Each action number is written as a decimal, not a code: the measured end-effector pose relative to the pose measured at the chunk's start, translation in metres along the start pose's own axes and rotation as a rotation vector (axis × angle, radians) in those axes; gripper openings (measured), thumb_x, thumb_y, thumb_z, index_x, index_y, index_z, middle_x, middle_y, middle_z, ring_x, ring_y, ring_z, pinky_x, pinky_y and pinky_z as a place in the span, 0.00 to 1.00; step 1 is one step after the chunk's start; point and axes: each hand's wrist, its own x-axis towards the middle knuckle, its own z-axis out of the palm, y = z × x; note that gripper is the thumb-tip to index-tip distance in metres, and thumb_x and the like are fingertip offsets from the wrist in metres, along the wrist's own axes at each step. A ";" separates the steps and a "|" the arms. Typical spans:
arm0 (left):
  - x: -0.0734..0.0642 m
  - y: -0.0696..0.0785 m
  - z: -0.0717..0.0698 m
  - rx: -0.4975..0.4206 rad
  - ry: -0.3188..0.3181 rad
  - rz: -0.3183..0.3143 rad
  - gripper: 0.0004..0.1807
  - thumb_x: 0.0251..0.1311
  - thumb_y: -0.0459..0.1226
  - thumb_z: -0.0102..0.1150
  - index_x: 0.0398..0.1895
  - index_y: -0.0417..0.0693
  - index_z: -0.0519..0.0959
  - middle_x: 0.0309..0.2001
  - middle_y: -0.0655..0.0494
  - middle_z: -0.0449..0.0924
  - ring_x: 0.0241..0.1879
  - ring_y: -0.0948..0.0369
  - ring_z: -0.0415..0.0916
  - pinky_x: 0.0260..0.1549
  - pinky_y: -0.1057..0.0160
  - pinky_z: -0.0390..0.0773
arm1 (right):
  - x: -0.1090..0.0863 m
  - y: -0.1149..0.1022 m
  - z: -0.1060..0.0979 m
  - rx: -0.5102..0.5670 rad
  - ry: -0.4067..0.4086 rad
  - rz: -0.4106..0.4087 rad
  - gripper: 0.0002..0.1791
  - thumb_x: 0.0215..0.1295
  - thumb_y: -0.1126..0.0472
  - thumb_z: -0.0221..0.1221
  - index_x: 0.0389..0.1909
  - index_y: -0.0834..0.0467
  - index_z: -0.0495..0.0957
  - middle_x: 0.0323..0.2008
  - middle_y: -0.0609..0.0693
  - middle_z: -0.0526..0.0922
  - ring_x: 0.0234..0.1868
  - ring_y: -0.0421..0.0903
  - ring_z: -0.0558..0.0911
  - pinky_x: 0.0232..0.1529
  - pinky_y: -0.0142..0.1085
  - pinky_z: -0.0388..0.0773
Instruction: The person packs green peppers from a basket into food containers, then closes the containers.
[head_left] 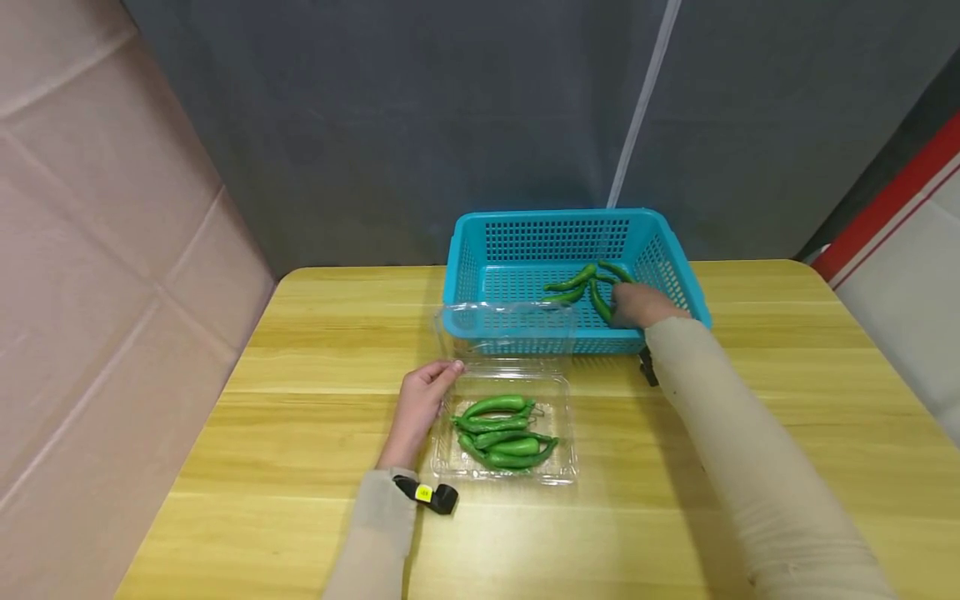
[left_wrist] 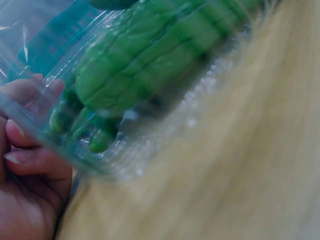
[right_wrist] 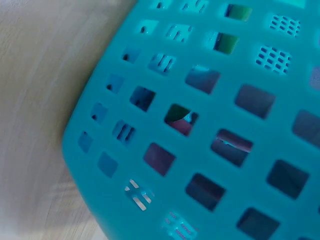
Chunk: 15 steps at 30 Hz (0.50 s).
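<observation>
My left hand pinches the left edge of a clear plastic clamshell box near its hinge, thumb on top. The box's lid stands raised, overlapping the basket's front in the head view. Several green chili peppers lie in the box; they show large through the plastic in the left wrist view. My right hand reaches into the right part of a blue plastic basket, right at some loose green peppers. The basket's wall hides most of its fingers in the right wrist view; I cannot tell whether they hold a pepper.
The basket and box stand on a light wood-grain table, the basket at its back edge. A dark grey curtain hangs right behind it. A pale padded wall borders the table's left side.
</observation>
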 end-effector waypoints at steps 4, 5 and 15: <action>0.000 -0.001 0.000 -0.001 0.005 -0.006 0.23 0.50 0.56 0.57 0.36 0.48 0.82 0.37 0.57 0.80 0.08 0.66 0.54 0.04 0.70 0.56 | 0.001 0.000 -0.002 0.010 0.032 -0.008 0.04 0.55 0.64 0.53 0.26 0.61 0.69 0.23 0.55 0.70 0.25 0.50 0.67 0.23 0.41 0.64; 0.000 0.000 0.001 -0.002 0.005 -0.005 0.23 0.50 0.56 0.57 0.36 0.47 0.82 0.37 0.56 0.80 0.08 0.66 0.54 0.04 0.70 0.56 | 0.001 0.000 -0.003 0.015 0.040 -0.015 0.05 0.56 0.64 0.52 0.23 0.61 0.69 0.21 0.53 0.68 0.23 0.49 0.66 0.22 0.39 0.64; 0.000 0.001 0.000 -0.003 0.002 -0.014 0.21 0.51 0.56 0.57 0.36 0.50 0.82 0.36 0.55 0.80 0.07 0.66 0.54 0.03 0.70 0.56 | -0.007 -0.004 -0.010 0.008 0.207 -0.051 0.14 0.58 0.56 0.52 0.17 0.59 0.68 0.15 0.51 0.65 0.17 0.47 0.65 0.19 0.38 0.62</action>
